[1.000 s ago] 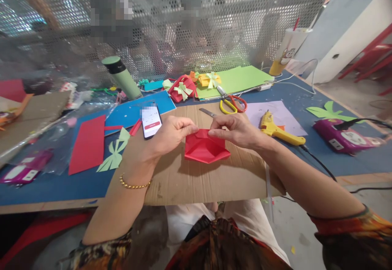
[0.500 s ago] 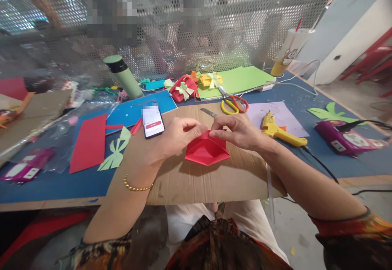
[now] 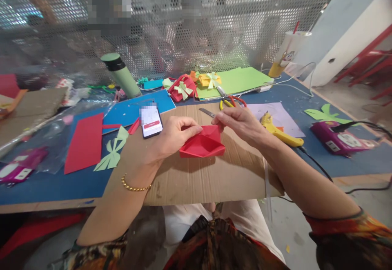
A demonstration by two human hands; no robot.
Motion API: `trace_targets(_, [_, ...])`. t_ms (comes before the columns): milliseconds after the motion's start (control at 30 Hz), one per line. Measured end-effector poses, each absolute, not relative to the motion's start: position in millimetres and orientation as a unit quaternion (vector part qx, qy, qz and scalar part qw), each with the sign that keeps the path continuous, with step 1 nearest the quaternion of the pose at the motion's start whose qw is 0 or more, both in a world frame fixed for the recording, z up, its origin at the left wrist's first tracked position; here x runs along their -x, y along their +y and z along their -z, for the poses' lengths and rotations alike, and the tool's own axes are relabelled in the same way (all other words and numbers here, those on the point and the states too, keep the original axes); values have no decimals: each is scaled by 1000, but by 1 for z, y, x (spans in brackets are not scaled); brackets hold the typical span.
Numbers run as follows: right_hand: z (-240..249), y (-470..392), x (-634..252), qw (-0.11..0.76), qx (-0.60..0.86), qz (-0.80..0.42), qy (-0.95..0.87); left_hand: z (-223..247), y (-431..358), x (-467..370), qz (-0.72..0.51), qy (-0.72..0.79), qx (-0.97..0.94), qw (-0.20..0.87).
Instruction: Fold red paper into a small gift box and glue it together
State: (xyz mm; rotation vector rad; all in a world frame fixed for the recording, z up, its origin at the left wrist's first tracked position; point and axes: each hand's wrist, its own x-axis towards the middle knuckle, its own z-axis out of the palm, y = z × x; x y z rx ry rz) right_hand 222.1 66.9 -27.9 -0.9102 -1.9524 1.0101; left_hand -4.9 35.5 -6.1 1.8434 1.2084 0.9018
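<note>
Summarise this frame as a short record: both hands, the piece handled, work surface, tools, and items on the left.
Left hand: pinches the upper left edge of a folded red paper piece
Right hand: at the piece's upper right corner; grip unclear
Piece: opened into a shallow pocket
Surface: brown corrugated cardboard sheet on a blue tabletop
Tools: yellow glue gun, partly over a lilac paper sheet; scissors with yellow and red handles
Left side: black phone with lit screen, pale green paper cutout, red paper rectangle

Blue-topped table (image 3: 61,188) carried cardboard sheet (image 3: 199,184), lilac paper (image 3: 288,117), blue board (image 3: 127,112); purple power strip (image 3: 335,139) sat at right.
</note>
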Motion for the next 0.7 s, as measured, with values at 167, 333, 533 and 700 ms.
trace_targets(167, [29,70,-224,346,354,-385,-779,7,37,5,-362,460,-734,345])
trace_targets(333, [34,70,-220,333,352,-370,-793,9,38,6,-353,463,-740,338])
trace_targets(533, [30,66,-222,304,352,-407,-786,11,38,7,-331,474,-746,329])
trace_targets(700, [27,67,-226,295,348,-430,-780,12,38,7,-319,487,-753,306])
